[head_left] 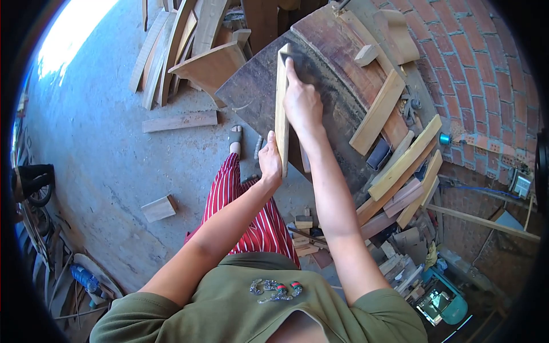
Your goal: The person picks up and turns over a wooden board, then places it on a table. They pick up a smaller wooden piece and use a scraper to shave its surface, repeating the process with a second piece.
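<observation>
A long pale wooden strip (280,108) stands on edge over the dark metal worktable (251,86), its far end pointing away from me. My left hand (270,157) is closed around its near end, thumb pointing forward along the side. Farther up, my right hand (303,106) presses against the strip's right side. Its index finger stretches to the far tip, and the other fingers are curled in, partly hidden.
On the table's right side lie a flat board (377,111) and a small wood block (366,55). Curved pieces (406,160) are stacked at the right, near a brick wall (457,68). Planks (171,51) lean at the back left; a loose board (180,121) lies on the floor.
</observation>
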Demonstrator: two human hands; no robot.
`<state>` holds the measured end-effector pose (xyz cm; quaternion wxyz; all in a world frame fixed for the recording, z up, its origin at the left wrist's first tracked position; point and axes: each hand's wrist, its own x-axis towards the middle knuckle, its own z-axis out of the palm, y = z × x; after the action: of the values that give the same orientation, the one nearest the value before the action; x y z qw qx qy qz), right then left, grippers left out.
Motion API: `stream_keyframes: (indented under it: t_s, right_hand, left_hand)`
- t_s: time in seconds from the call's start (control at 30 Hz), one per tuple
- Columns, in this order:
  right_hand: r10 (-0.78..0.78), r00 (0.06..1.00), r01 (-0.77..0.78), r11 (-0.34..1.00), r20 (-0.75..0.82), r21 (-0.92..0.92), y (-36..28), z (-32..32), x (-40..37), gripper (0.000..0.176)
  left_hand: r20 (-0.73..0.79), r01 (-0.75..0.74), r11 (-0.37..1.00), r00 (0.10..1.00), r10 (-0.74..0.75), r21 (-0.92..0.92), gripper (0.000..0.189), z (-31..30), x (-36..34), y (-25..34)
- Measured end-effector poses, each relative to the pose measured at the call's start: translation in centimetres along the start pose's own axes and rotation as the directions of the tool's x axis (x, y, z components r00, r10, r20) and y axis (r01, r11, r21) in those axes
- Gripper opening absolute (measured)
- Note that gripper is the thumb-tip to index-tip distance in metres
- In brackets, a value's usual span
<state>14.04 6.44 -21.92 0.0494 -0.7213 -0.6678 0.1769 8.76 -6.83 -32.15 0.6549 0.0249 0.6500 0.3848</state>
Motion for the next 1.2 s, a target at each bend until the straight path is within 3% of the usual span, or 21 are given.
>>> stream_keyframes:
  t_s: [0.07, 0.27, 0.4, 0.6, 0.73, 0.93, 1.0, 1.03, 1.13, 1.2]
  right_hand:
    - [-0.005, 0.998, 0.005, 1.0, 0.068, -0.01, 0.3, 0.0, -2.6, 0.059]
    - [-0.029, 0.997, 0.032, 0.999, -0.069, 0.038, -0.1, 0.0, 2.1, 0.058]
    - [-0.003, 0.998, 0.002, 1.0, 0.065, 0.016, 0.2, 0.1, -2.3, 0.06]
    - [-0.035, 0.994, 0.043, 0.996, -0.102, 0.072, 0.0, 0.6, 2.3, 0.056]
    - [0.014, 0.998, -0.015, 1.0, 0.065, 0.022, 0.0, 0.2, -1.6, 0.06]
    - [-0.031, 0.997, 0.035, 0.997, -0.064, 0.062, -0.2, 0.2, 2.4, 0.059]
    - [-0.033, 0.998, 0.035, 0.998, -0.056, 0.043, -0.1, 0.1, 2.7, 0.06]
    - [0.003, 1.0, -0.003, 1.0, -0.002, 0.026, -0.1, -0.1, 1.4, 0.06]
    - [-0.006, 0.996, 0.008, 1.0, 0.083, -0.016, 0.0, -0.3, -2.0, 0.06]
    - [0.002, 0.999, -0.003, 1.0, 0.033, 0.029, -0.4, -0.5, -0.1, 0.059]
  left_hand:
    - [-0.002, 0.008, 1.0, 1.0, -0.008, -0.009, 0.061, 0.1, 0.1, 0.0]
    - [0.007, 0.029, 0.999, 1.0, -0.029, 0.022, 0.062, -0.4, 0.5, -0.7]
    - [0.02, 0.056, 0.998, 0.998, -0.056, 0.012, 0.063, -0.2, 0.2, -0.3]
    - [0.011, 0.036, 0.998, 0.999, -0.036, 0.05, 0.063, -0.5, 0.7, -0.8]
    - [0.004, 0.033, 0.999, 0.999, -0.034, 0.016, 0.063, -0.2, 0.3, -0.4]
    - [0.035, 0.061, 0.996, 0.997, -0.063, 0.065, 0.063, -0.6, 0.7, -0.8]
    - [-0.012, 0.051, 0.998, 0.999, -0.05, 0.04, 0.062, -0.2, 0.3, -0.4]
    - [0.024, -0.024, 0.999, 0.999, 0.023, 0.024, 0.058, -0.2, 0.6, -0.6]
    - [0.03, 0.029, 0.999, 0.999, -0.029, -0.024, 0.062, -0.2, 0.6, -0.8]
    - [0.007, 0.051, 0.998, 0.999, -0.051, 0.035, 0.061, -0.6, 0.4, -0.8]
